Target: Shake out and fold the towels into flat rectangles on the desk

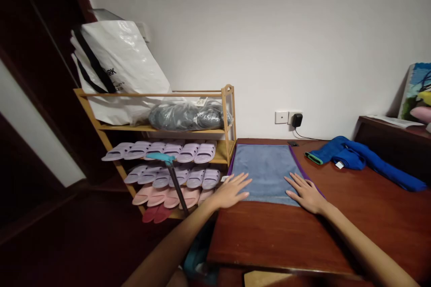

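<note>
A blue-grey cloth (266,168) with purple edging lies spread flat on the reddish-brown wooden table (279,237). My left hand (232,190) rests palm down on its near left corner, fingers spread. Across from it, my right hand (306,193) lies flat on the near right corner, its fingers also apart. A small white label shows at the cloth's left edge, beside my left fingers. Neither hand grips anything.
Bundled bright blue fabric (350,154) lies at the table's right. Behind it runs a cord from a black plug (297,120). Left of the table stands a wooden shoe rack (230,121) with several slippers (205,151), a white bag (121,58) and a teal-topped handle (160,157) before it.
</note>
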A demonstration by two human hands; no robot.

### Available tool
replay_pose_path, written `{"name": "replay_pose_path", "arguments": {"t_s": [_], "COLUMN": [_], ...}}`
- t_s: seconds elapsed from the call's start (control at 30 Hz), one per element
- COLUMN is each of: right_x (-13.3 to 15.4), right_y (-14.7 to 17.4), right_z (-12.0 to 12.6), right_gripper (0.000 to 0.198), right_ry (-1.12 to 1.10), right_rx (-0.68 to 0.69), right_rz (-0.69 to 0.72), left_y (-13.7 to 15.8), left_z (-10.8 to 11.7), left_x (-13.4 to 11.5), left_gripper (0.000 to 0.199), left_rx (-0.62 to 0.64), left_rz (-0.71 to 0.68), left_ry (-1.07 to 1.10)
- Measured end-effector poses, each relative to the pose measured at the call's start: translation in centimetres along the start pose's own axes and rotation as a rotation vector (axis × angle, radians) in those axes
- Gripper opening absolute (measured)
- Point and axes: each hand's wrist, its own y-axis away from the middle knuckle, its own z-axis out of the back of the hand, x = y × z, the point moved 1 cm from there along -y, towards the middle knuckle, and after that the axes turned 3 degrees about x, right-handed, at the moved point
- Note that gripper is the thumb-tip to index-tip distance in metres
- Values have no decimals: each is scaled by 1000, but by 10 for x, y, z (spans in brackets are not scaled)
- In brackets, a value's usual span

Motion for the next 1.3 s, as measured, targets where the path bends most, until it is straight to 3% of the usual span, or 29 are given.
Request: {"name": "replay_pose_path", "arguments": {"t_s": [0.2, 0.47, 0.53, 0.67, 0.73, 0.87, 1.07, 1.3], "right_x": [-14, -26, -36, -71, -88, -102, -95, -91], "right_y": [-48, -84, -88, -83, -80, -84, -85, -32], "right_z": [-4, -9, -6, 3, 4, -1, 2, 17], "right_gripper": [67, 60, 59, 69, 70, 70, 70, 79], "right_ry": [-1, -56, -82, -110, -114, -117, -101, -122], "right_rx": [-46, -167, -258, -522, -570, -477, -429, -396], "right_rz": [-1, -27, -131, -545, -673, -660, -595, -604], "left_y": [-42, -61, -63, -62, -60, -58, -58, -56], "left_z": [-4, -5, -5, -5, -5, -4, -3, -1], "left_x": [46, 65, 67, 67, 65, 64, 63, 56], "left_gripper": [53, 52, 53, 54, 53, 52, 53, 50], "left_rx": [-6, -51, -67, -105, -123, -137, -179, -286], "left_rz": [28, 72, 89, 114, 120, 130, 142, 123], "left_ry": [31, 26, 20, 0, -15, -46, -111, -223]}}
